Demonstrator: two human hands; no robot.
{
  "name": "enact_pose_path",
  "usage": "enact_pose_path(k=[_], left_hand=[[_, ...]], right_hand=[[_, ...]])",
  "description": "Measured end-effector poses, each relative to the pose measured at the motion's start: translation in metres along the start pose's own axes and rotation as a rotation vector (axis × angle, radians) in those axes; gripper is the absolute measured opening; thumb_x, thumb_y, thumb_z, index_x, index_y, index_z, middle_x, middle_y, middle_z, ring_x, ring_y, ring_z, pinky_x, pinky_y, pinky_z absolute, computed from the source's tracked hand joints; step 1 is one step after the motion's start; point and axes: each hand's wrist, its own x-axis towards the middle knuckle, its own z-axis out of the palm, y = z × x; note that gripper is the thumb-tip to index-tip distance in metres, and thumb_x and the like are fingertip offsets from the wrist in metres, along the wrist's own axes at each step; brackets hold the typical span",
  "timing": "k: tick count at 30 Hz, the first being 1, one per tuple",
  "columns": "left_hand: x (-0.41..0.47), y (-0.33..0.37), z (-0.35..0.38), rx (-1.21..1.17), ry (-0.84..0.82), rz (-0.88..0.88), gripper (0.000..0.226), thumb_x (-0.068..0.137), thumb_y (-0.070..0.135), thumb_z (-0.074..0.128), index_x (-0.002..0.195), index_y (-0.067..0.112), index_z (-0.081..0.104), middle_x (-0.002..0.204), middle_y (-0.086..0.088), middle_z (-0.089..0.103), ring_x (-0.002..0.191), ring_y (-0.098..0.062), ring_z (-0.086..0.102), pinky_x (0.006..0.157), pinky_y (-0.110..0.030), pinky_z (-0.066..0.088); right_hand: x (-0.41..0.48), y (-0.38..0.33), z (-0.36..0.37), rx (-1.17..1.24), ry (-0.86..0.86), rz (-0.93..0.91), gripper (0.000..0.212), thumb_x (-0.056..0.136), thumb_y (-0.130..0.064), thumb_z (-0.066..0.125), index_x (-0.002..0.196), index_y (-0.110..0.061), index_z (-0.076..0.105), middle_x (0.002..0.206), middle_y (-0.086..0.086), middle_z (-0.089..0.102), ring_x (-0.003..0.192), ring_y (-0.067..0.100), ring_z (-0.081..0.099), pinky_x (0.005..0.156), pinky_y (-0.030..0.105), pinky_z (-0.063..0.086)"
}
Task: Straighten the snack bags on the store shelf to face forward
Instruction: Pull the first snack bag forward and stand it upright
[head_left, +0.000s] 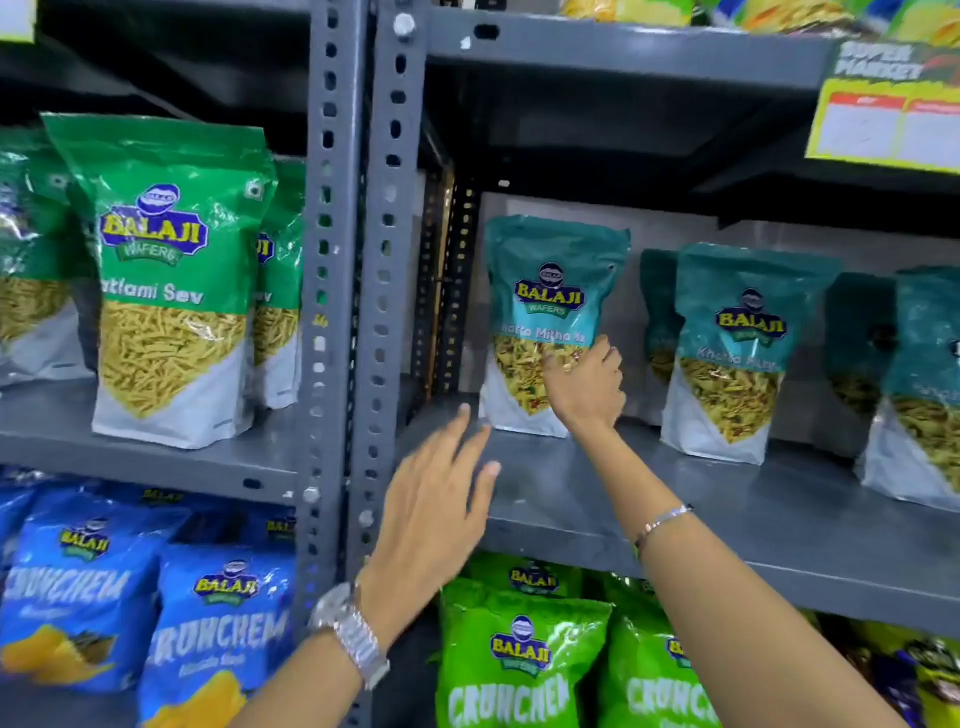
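Observation:
A teal Khatta Mitha bag (550, 291) stands upright at the back left of the grey metal shelf (727, 514), label facing forward. My right hand (587, 387) rests against its lower right front, fingers curled around the bag's edge. My left hand (436, 499) hovers flat over the shelf's front left corner, fingers spread, holding nothing. To the right stand a second teal bag (732, 343) and a third teal bag (924, 384), with further teal bags behind them.
Green Ratlami Sev bags (171, 280) fill the left bay, beyond the perforated grey uprights (358, 291). Blue Crunchem bags (208, 639) and green Crunchem bags (519, 660) sit on the lower shelf. A yellow price sign (888, 104) hangs at the upper right.

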Motion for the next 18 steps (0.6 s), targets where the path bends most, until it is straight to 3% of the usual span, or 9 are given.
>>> enact_pose_path(k=[2, 4, 9, 12, 18], left_hand=[[-0.008, 0.002, -0.004, -0.019, 0.066, 0.039, 0.038, 0.092, 0.028, 0.047, 0.116, 0.005, 0.064, 0.131, -0.016, 0.057, 0.109, -0.030, 0.061, 0.085, -0.040, 0.052], [-0.011, -0.100, 0.007, -0.072, -0.065, 0.012, 0.041, 0.092, 0.030, 0.041, 0.112, 0.005, 0.066, 0.123, -0.014, 0.064, 0.105, -0.028, 0.064, 0.086, -0.040, 0.053], [-0.029, -0.097, 0.014, 0.073, 0.005, 0.206, 0.039, 0.090, 0.030, 0.042, 0.106, 0.007, 0.069, 0.108, -0.009, 0.071, 0.099, -0.026, 0.066, 0.091, -0.039, 0.042], [-0.032, -0.102, 0.014, 0.091, 0.040, 0.208, 0.038, 0.091, 0.030, 0.043, 0.107, 0.008, 0.069, 0.108, -0.008, 0.071, 0.099, -0.026, 0.065, 0.090, -0.038, 0.040], [-0.038, -0.104, 0.019, 0.098, 0.085, 0.246, 0.037, 0.091, 0.031, 0.044, 0.109, 0.010, 0.068, 0.110, -0.007, 0.070, 0.100, -0.026, 0.064, 0.089, -0.037, 0.040]], right_hand=[[0.001, 0.008, 0.002, -0.018, -0.021, -0.031, 0.080, 0.092, -0.044, 0.051, 0.149, -0.001, 0.015, 0.155, 0.019, 0.022, 0.139, 0.037, 0.029, 0.107, 0.050, 0.031], [0.001, -0.027, 0.099, -0.033, -0.051, 0.076, 0.085, 0.091, -0.045, 0.053, 0.149, 0.001, 0.011, 0.156, 0.022, 0.017, 0.140, 0.038, 0.026, 0.109, 0.050, 0.028], [-0.002, -0.040, 0.115, 0.044, -0.064, 0.141, 0.103, 0.084, -0.051, 0.062, 0.149, 0.004, 0.005, 0.156, 0.025, 0.010, 0.143, 0.038, 0.019, 0.114, 0.047, 0.023], [-0.010, -0.046, 0.124, 0.046, -0.051, 0.150, 0.110, 0.081, -0.052, 0.065, 0.149, 0.006, 0.001, 0.156, 0.026, 0.006, 0.144, 0.037, 0.013, 0.114, 0.049, 0.020], [-0.017, -0.045, 0.134, -0.059, -0.020, 0.193, 0.127, 0.067, -0.054, 0.078, 0.150, -0.003, -0.003, 0.155, 0.025, 0.009, 0.141, 0.040, 0.016, 0.105, 0.060, 0.030]])
